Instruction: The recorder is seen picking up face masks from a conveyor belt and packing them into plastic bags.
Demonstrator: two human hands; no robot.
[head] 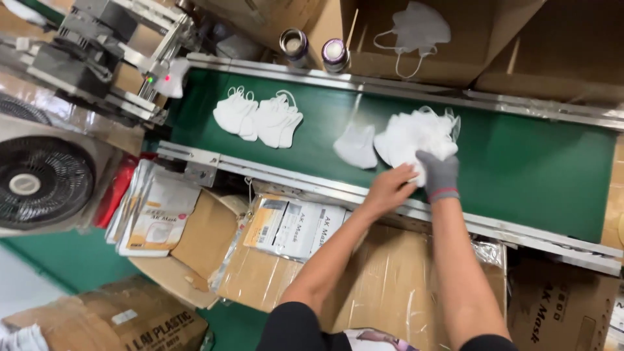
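- Head view: the right hand (438, 174), in a grey knit glove with a red cuff band, is closed on the near edge of a loose pile of white face masks (416, 133) that lies on the green conveyor belt (533, 162).
- The bare left hand (389, 188) reaches over the belt's near metal rail (312, 179); its fingers are bent and touch the bottom of the same pile just beside the glove, but whether they pinch a mask cannot be told.
- Just left of the pile a single white mask (356, 146) lies flat on the belt, close to it but apart.
- Further left on the belt, well apart from the hands, two small bundles of white masks (259, 117) lie side by side, touching each other.
- At the belt's left end stands a grey metal machine (104, 49) with small green and red lights.
- Beyond the far rail, two cylindrical rolls (315, 49) stand upright beside a cardboard box (448, 58), with another white mask (419, 29) lying in it.
- Below the near rail, printed flat packets (296, 224) rest on cardboard, and a second stack of packets (156, 211) sits to their left in an open carton.
- A black fan (42, 182) stands at the far left edge.
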